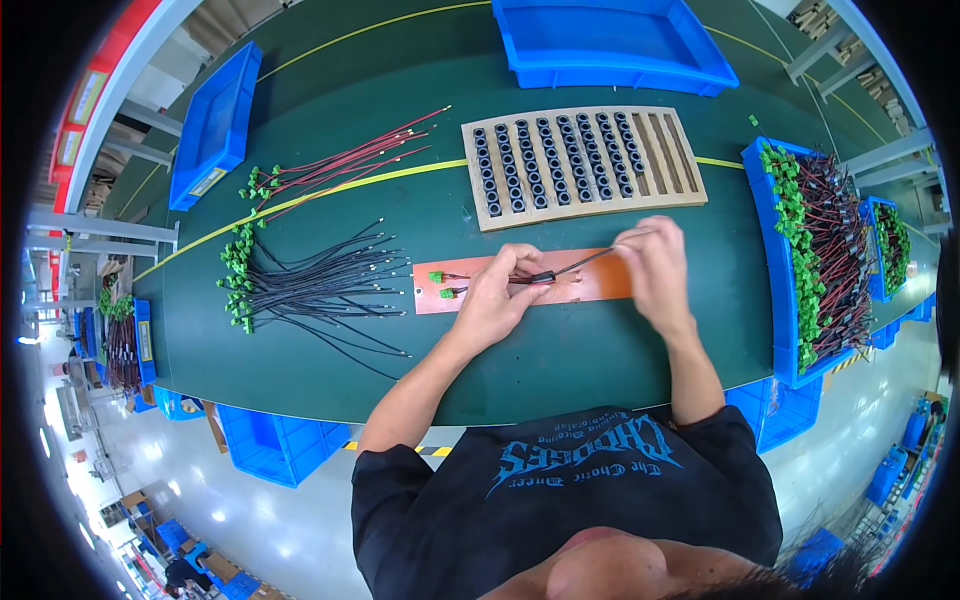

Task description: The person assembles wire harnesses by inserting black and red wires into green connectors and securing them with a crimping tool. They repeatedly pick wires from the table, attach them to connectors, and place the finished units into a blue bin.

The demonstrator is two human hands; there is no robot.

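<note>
Green worktable (560,375) | pale floor (262,512) | left hand (497,293): black cylinder (543,277) | right hand (656,268): strand (585,262)

Bright light across my feed, white glare on the floor (270,530), right hand (655,268) slightly blurred, table (560,375) edges bowed, corners black

Left hand (500,290) over the orange board (608,286), pinching a black sleeve (543,278). Wires (578,264) run out its right side, stretched up-right to the right hand (655,265), fingers closed on their far end. Two green plugs (436,277) at board's left end. Rack (698,178) just behind, black rings (536,160) in its left columns. Black wires (310,285) fanned out left, red wires (340,165) behind them. Blue bin (785,365) on the right, heaped with green-plugged harnesses (830,250). All on a green table (560,370).
</note>
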